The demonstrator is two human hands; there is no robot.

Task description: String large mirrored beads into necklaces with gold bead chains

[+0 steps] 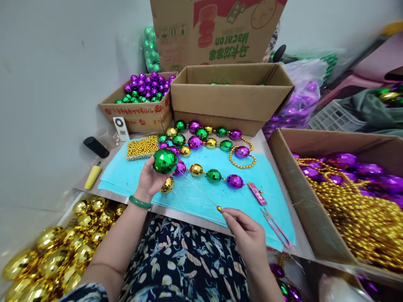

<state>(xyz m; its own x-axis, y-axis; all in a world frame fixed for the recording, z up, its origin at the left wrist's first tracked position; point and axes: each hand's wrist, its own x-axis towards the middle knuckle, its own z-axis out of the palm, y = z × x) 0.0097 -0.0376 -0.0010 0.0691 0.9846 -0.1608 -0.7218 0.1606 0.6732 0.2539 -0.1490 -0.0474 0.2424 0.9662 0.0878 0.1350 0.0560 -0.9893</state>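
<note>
Green faceted bead clasped in left hand, right hand pinching metal needle; beyond left, clear tray heaped with round gold beads!

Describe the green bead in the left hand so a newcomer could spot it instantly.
Find the light blue sheet, then the left hand over it, wearing a green bangle. It holds a faceted green bead, raised up and looking bigger than the green beads lying beyond it.

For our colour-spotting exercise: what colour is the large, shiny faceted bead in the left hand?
The bead is green, clearest in the head view.
</note>
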